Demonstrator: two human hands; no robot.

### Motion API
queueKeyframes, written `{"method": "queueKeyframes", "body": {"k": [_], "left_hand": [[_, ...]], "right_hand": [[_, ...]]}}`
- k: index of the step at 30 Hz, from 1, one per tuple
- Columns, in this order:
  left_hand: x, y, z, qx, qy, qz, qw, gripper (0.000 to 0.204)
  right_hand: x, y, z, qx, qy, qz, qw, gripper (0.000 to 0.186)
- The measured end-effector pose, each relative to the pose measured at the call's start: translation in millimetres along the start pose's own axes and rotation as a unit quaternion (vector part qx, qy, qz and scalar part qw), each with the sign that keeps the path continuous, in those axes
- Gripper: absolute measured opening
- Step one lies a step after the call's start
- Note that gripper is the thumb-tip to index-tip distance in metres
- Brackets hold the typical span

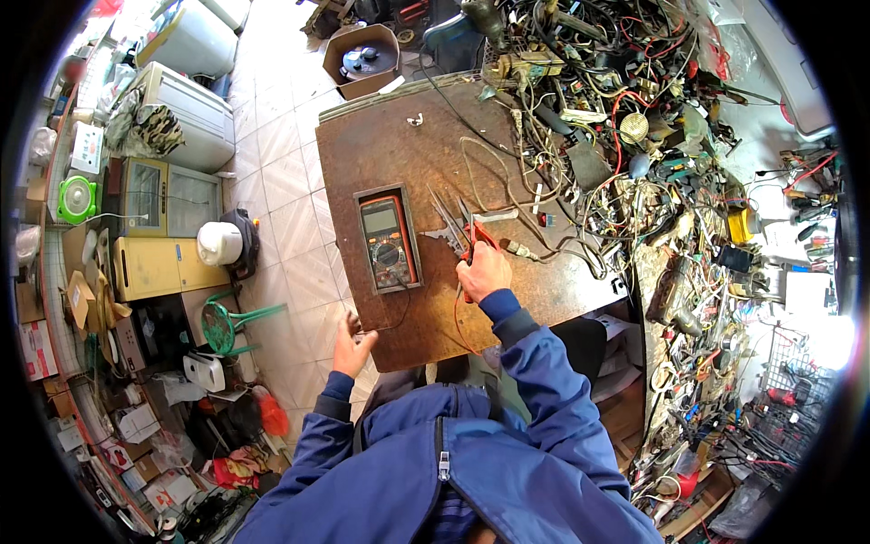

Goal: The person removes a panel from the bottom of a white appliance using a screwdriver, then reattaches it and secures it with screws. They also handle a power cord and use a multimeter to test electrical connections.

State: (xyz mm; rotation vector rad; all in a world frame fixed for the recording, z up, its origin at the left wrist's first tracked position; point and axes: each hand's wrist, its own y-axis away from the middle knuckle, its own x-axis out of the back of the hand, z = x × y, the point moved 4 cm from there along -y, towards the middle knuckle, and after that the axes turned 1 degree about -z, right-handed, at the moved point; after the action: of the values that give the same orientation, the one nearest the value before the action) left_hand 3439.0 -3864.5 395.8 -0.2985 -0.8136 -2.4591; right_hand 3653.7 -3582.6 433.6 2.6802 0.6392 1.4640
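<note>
At the table's left edge, my left hand (pixel 352 346) has its thumb and fingers curled around the thin black test lead (pixel 390 324), which runs from the multimeter. The multimeter (pixel 387 238), orange-edged with a grey screen, lies in a shallow open case on the wooden table (pixel 435 335). My right hand (pixel 488 270) is closed on red-handled pliers (pixel 482 238), their jaws pointing away from me. Below that hand a red test lead (pixel 459 319) trails toward the near edge; its upper end is hidden. Grey tweezers (pixel 442 210) lie left of the pliers, by a flat metal piece (pixel 439 237).
A tangled heap of cables and parts (pixel 589 118) covers the table's right and far side. A beige cord (pixel 471 150) loops near the pliers. Left of the table stand a green stool (pixel 220 326) and a yellow cabinet (pixel 149 267). Behind it sits a cardboard box (pixel 340 47).
</note>
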Motion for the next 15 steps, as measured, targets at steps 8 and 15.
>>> {"method": "queueKeyframes", "body": {"k": [8, 15], "left_hand": [[0.7, 18.1, 4.6, -0.017, -0.258, -0.063, 0.964, 0.036], [-1.5, 38.9, 37.6, 0.046, -0.257, -0.221, 0.94, 0.035]], "right_hand": [[27.2, -22.9, 33.5, 0.04, 0.022, -0.087, 0.995, 0.028], [61.2, -36.6, 38.7, 0.024, 0.112, 0.073, 0.991, 0.026]]}}
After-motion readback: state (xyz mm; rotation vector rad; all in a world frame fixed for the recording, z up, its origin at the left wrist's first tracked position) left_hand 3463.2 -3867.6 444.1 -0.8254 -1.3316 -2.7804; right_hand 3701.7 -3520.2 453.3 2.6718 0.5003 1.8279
